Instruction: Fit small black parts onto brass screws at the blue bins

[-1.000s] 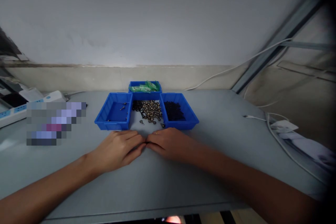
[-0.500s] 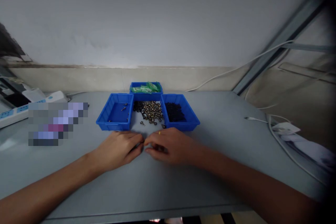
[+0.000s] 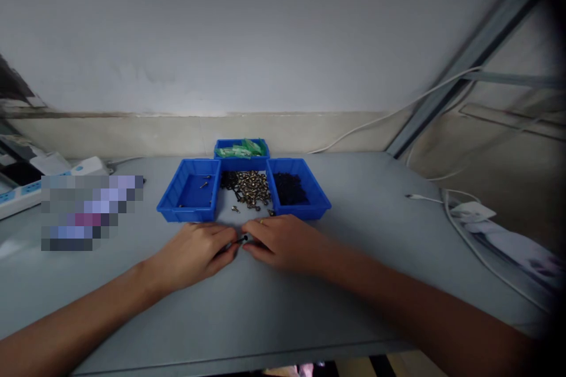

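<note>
My left hand [image 3: 194, 252] and my right hand [image 3: 283, 240] lie low on the grey table [image 3: 274, 312], fingertips meeting. Between the fingertips sits a small dark screw [image 3: 243, 239], pinched from both sides. Just beyond the hands lies a loose pile of brass and dark screws [image 3: 247, 187] on the table. On its left stands a blue bin [image 3: 189, 199] holding a few screws. To the right of the pile, a second blue bin [image 3: 297, 193] holds black parts. A third blue bin [image 3: 241, 149] with green pieces stands behind the pile.
A white power strip [image 3: 26, 194] and a blurred-out object lie at the left. A white cable and charger [image 3: 469, 212] trail along the right side, near cloth at the table's right edge. A wall rises behind the bins.
The fingertips of both hands drew together around a small dark screw, which now shows between them. The hands stayed in about the same place.
</note>
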### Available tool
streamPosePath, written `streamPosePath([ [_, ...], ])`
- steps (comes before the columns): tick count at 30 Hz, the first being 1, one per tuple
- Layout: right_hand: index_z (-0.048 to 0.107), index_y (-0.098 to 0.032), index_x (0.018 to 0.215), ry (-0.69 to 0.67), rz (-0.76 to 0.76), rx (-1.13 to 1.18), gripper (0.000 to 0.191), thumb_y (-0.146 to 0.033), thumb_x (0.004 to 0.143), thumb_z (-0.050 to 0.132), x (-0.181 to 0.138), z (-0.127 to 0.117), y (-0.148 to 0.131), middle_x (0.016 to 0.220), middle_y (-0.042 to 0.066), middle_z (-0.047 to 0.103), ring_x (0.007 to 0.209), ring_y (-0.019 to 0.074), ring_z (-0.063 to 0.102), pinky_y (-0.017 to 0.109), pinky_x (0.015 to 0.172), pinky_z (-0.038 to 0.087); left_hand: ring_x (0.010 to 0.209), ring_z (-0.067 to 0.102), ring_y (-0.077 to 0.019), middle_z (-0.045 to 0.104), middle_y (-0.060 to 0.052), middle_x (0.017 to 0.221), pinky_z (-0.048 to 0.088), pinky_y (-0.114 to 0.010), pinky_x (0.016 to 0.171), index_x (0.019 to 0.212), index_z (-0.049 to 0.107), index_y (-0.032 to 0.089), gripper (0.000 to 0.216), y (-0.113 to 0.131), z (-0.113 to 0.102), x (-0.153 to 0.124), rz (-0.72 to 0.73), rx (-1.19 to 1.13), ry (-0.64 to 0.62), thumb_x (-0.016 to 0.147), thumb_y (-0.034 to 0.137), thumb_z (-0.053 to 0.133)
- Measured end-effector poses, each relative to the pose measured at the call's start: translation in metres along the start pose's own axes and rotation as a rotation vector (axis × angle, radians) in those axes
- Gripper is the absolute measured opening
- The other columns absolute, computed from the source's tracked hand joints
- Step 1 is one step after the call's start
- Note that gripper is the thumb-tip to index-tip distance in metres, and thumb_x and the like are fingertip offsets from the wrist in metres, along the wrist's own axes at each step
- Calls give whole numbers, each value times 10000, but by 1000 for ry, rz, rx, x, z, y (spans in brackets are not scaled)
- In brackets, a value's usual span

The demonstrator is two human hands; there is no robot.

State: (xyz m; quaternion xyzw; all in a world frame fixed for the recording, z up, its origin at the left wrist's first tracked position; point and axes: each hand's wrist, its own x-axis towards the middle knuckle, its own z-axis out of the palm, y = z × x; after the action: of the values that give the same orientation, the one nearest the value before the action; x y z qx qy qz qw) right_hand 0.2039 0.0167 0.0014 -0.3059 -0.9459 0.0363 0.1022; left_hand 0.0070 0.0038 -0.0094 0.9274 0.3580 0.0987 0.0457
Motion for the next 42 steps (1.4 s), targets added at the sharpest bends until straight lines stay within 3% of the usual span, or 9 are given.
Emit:
streamPosePath([
  [5, 513, -170, 805, -44, 12, -39, 134, -245, 846, 410, -1, 1, 1, 692, -5, 584, 575, 114, 514, 239, 495, 268, 571, 516, -113, 539, 11, 652, 350, -229, 528, 711, 500, 161, 189, 1, -1, 0, -4, 2, 17, 855, 219, 391],
  [9, 523, -169, 777, -28, 0, -24, 182, -307, 842, 424, -1, -1, 0, 665, -6, 579, 559, 112, 504, 244, 487, 259, 557, 508, -113, 532, 9, 636, 340, -230, 513, 699, 489, 162, 204, 0, 0, -1, 4, 20, 22, 862, 233, 388],
  [19, 526, -169, 793, -30, -57, -89, 189, -225, 874, 365, -1, 4, 4, 704, 11, 596, 584, 126, 521, 255, 494, 303, 589, 519, -115, 508, 9, 641, 370, -235, 529, 702, 477, 158, 243, 1, -2, -2, -22, -18, 51, 884, 279, 371],
  [25, 550, -164, 835, -79, -1, 110, 230, -249, 890, 343, 2, 4, 1, 743, 18, 616, 625, 121, 549, 232, 562, 371, 679, 531, -123, 534, -17, 728, 430, -237, 599, 836, 531, 151, 228, 2, -5, -4, 14, -90, 158, 895, 299, 368],
  [33, 530, -154, 741, -100, 39, 276, 196, -224, 860, 391, 3, 3, 2, 675, 0, 572, 575, 95, 502, 216, 521, 323, 799, 532, -123, 560, -24, 872, 438, -251, 731, 971, 533, 178, 214, 0, -5, -4, 130, -228, 58, 911, 257, 343],
  [42, 546, -174, 795, -99, 137, 392, 206, -288, 867, 390, 4, -4, 3, 694, -6, 566, 612, 103, 500, 226, 556, 324, 826, 528, -110, 567, -3, 874, 431, -230, 747, 939, 525, 195, 148, -3, -3, -3, 17, -389, 170, 891, 206, 386],
])
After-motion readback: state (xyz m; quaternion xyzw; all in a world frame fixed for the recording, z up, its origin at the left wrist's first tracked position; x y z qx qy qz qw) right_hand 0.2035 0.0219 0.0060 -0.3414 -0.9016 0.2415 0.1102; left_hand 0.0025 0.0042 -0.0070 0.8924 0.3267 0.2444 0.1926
